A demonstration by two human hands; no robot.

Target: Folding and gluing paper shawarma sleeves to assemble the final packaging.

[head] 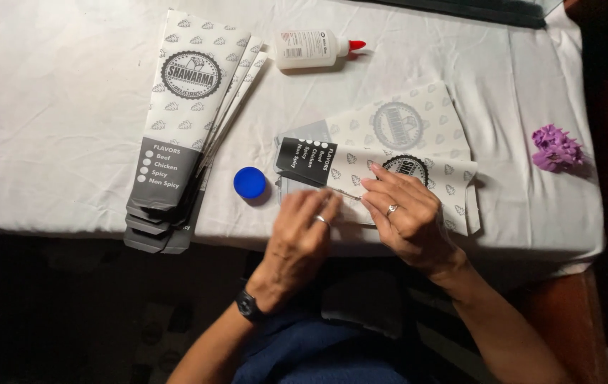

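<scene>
Nearest, the left hand (302, 231) and right hand (407, 213) press down with curled fingers on the printed paper sleeve (361, 171) at the counter's (69, 107) near edge. The sleeve's long axis runs left-right; both hands touch it, the blue cap (250, 183) just left.

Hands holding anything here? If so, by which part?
Both hands press on a flat printed paper sleeve lying on the table. The left hand and right hand pinch its near long edge with their fingers; nothing is lifted.
</scene>
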